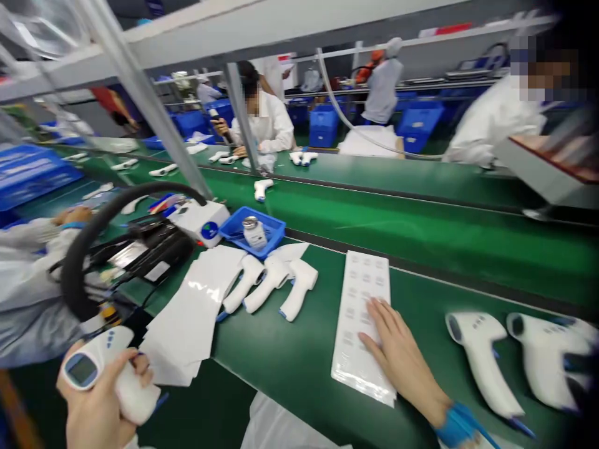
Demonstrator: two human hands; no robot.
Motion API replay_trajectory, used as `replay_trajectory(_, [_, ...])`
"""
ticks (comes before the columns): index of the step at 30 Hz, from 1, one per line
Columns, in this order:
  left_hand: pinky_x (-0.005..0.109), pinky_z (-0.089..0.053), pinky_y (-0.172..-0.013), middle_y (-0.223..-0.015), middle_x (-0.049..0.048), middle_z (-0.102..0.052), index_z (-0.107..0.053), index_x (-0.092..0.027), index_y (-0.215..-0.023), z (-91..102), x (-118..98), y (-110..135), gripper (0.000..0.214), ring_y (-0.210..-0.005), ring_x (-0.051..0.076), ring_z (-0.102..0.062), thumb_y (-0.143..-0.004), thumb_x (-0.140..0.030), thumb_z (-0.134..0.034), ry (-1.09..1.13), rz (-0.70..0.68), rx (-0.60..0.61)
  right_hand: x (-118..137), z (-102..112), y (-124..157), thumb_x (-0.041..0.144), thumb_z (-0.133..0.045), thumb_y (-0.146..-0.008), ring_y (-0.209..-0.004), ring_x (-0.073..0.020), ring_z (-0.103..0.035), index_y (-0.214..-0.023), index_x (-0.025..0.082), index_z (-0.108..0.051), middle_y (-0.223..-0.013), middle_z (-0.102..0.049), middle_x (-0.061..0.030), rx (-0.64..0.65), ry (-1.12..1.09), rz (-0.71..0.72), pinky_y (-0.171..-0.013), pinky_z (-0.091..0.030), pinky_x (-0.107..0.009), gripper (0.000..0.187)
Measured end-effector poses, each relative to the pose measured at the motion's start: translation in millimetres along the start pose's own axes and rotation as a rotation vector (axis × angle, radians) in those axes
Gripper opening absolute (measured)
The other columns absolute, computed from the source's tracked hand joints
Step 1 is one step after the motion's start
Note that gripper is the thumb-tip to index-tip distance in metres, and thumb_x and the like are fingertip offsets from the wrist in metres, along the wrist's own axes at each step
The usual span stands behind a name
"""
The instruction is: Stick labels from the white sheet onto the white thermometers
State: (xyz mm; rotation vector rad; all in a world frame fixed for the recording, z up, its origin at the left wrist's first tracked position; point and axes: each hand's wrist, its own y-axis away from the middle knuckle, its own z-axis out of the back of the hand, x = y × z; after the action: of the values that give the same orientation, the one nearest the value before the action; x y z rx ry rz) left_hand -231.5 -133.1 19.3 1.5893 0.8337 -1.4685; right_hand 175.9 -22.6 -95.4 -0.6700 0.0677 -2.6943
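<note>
In my left hand point(100, 399), at the lower left, is a white infrared thermometer point(135, 393) with a small screen and blue buttons; my fingers wrap round its handle. My right hand point(390, 346) lies flat, fingers stretched, on a white sheet of labels point(360, 324) on the green bench. Between the hands, a row of several white thermometers point(299, 290) lies beside a stack of white sheets point(187, 312). More thermometers, one of them a white thermometer point(482, 355) on its side, rest to the right of my right hand.
A blue tray point(276, 240) holds a small bottle point(254, 232). Left of it stand a white box point(201, 221) and a thick black hose point(70, 262). Beyond runs a green conveyor belt point(397, 231) carrying a thermometer point(262, 189). A metal post point(150, 100) slants across. Co-workers sit around.
</note>
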Motion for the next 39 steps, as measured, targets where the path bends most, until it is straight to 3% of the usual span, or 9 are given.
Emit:
replay_trajectory(3, [0.023,-0.044,-0.041,-0.078,-0.0028,-0.062,-0.049,-0.042,-0.125,-57.2,4.7,53.5,0.075,-0.059,0.015,-0.055,-0.058,-0.024,-0.079,0.091,0.260,0.369,6.8,3.2,-8.8,0.043,-0.045,-0.095,-0.142,-0.0310,-0.030,-0.142,0.017,-0.039,-0.151,-0.039,-0.0119,0.001,0.031,-0.020,-0.115,-0.028,-0.055,0.054])
replay_trajectory(6, [0.027,-0.049,-0.048,-0.080,0.0005,-0.059,-0.035,-0.037,-0.140,-114.9,18.6,107.3,0.086,-0.067,0.018,-0.056,-0.066,-0.023,-0.075,0.137,0.479,0.717,7.3,12.2,-8.2,0.040,-0.048,-0.094,-0.140,-0.0294,-0.032,-0.139,0.017,-0.042,-0.149,-0.042,-0.0117,-0.005,-0.042,-0.038,-0.114,-0.030,-0.052,0.051])
replay_trajectory(9, [0.026,-0.051,-0.050,-0.085,0.0012,-0.058,-0.019,-0.038,-0.147,-156.7,40.2,143.8,0.091,-0.072,0.018,-0.056,-0.075,-0.023,-0.072,0.109,0.586,1.007,3.0,21.9,1.4,0.032,-0.050,-0.094,-0.127,-0.0272,-0.047,-0.124,0.020,-0.054,-0.135,-0.054,-0.0109,-0.071,-0.159,-0.122,-0.104,-0.042,-0.046,0.033])
replay_trajectory(12, [0.024,-0.050,-0.048,-0.085,-0.0004,-0.055,-0.013,-0.040,-0.147,-182.6,63.2,161.4,0.084,-0.068,0.014,-0.054,-0.083,-0.029,-0.066,0.046,0.568,1.163,-3.8,26.4,13.4,0.025,-0.055,-0.091,-0.108,-0.0246,-0.058,-0.101,0.022,-0.063,-0.115,-0.062,-0.0074,-0.073,-0.260,-0.215,-0.092,-0.049,-0.042,0.013])
replay_trajectory(21, [0.019,-0.045,-0.042,-0.079,-0.0019,-0.052,-0.011,-0.035,-0.149,-220.9,101.9,164.4,0.076,-0.056,0.010,-0.047,-0.089,-0.036,-0.058,-0.029,0.341,1.255,-7.1,17.9,20.7,0.019,-0.062,-0.087,-0.095,-0.0235,-0.060,-0.089,0.024,-0.071,-0.100,-0.068,-0.0040,-0.105,-0.313,-0.249,-0.085,-0.047,-0.042,0.011])
replay_trajectory(26, [0.019,-0.045,-0.041,-0.067,-0.0052,-0.051,-0.009,-0.033,-0.150,-226.5,103.8,163.0,0.075,-0.047,0.009,-0.043,-0.091,-0.037,-0.055,-0.058,0.310,1.277,-4.9,17.4,14.3,0.019,-0.059,-0.089,-0.091,-0.0229,-0.060,-0.085,0.023,-0.071,-0.097,-0.069,-0.0044,-0.089,-0.361,-0.256,-0.083,-0.046,-0.042,0.013])
replay_trajectory(32, [0.019,-0.045,-0.041,-0.075,-0.0034,-0.055,-0.011,-0.037,-0.149,-226.3,105.1,163.2,0.073,-0.049,0.009,-0.045,-0.090,-0.034,-0.054,-0.030,0.326,1.284,-1.2,22.4,4.4,0.015,-0.061,-0.085,-0.089,-0.0212,-0.058,-0.077,0.021,-0.064,-0.092,-0.067,-0.0028,-0.044,-0.335,-0.273,-0.082,-0.044,-0.040,0.011])
replay_trajectory(36, [0.027,-0.056,-0.062,-0.113,0.0070,-0.062,-0.017,-0.034,-0.150,-226.4,107.1,164.0,0.071,-0.078,0.017,-0.064,-0.090,-0.034,-0.055,-0.048,0.261,1.256,14.1,43.7,11.8,0.009,-0.057,-0.084,-0.087,-0.0204,-0.057,-0.075,0.020,-0.058,-0.089,-0.065,-0.0028,0.064,-0.199,-0.015,-0.076,-0.043,-0.036,0.014])
replay_trajectory(39, [0.037,-0.050,-0.096,-0.142,0.0081,-0.046,-0.023,-0.032,-0.148,-226.9,107.4,164.5,0.067,-0.118,0.024,-0.055,-0.090,-0.032,-0.056,-0.063,0.160,1.235,30.5,68.7,16.1,0.003,-0.058,-0.078,-0.080,-0.0159,-0.060,-0.076,0.020,-0.057,-0.087,-0.065,0.0006,0.255,-0.294,0.114,-0.073,-0.045,-0.030,0.018])
